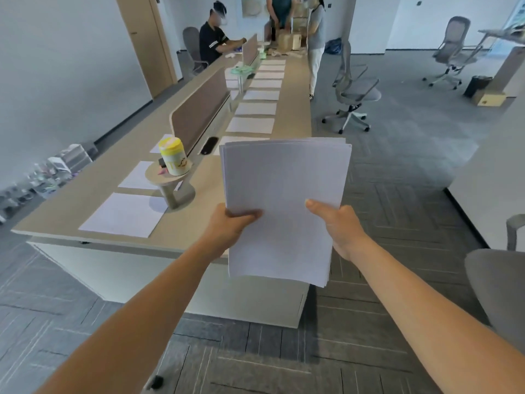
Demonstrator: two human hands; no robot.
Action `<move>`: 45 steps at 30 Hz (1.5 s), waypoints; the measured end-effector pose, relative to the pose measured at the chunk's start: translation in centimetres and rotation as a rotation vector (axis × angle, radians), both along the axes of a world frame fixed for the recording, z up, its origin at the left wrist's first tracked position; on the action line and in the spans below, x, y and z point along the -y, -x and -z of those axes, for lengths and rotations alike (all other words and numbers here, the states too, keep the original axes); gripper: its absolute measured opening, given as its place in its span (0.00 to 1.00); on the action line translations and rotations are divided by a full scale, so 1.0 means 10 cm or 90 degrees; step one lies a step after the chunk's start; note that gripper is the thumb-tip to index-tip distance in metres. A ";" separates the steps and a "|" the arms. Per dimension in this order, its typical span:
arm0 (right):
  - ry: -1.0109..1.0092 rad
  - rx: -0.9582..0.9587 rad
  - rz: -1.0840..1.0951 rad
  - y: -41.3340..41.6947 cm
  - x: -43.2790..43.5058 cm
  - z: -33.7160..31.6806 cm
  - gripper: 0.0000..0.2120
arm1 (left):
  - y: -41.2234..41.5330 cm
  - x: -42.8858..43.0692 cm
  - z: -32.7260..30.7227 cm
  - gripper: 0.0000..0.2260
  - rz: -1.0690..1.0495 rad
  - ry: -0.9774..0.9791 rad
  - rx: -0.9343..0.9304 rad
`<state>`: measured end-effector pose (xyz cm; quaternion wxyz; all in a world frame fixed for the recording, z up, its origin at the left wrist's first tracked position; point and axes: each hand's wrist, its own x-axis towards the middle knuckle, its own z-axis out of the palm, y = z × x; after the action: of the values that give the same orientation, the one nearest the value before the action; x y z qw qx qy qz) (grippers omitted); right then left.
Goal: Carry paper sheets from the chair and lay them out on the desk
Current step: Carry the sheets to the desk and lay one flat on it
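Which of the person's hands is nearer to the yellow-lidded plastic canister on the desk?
Left. The left hand grips the white paper stack on the side facing the canister; the right hand grips the opposite side, farther away.

out of sight, cut off or blurred

cannot see the fingers of the left grip or the right grip behind the paper stack, only the thumbs on its front; cannot see the near part of one laid sheet on the tabletop behind that stack; cannot read the label on the yellow canister; cannot sort out the blurred clutter along the left wall; cut off by the right edge, a grey chair.
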<state>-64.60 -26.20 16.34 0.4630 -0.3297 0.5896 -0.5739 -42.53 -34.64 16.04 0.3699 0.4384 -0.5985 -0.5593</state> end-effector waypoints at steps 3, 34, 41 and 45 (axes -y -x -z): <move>0.032 -0.002 -0.001 0.52 0.31 -0.06 0.12 | 0.54 0.26 -0.09 0.06 -0.013 0.028 0.004; 0.042 -0.072 -0.564 2.74 5.52 0.37 0.18 | 2.51 3.39 0.42 0.14 -0.422 -0.005 -0.021; 0.063 -0.044 -0.742 2.45 6.11 0.47 0.09 | 2.95 3.51 0.40 0.09 -0.774 -0.015 -0.090; 0.052 0.006 -0.773 2.22 6.34 0.49 0.09 | 2.95 3.57 0.48 0.09 -0.854 0.009 -0.070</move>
<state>-86.80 -89.60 11.45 0.6973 -0.6220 0.2714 -0.2307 -72.04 -70.32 11.28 0.6700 0.6836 -0.1803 -0.2263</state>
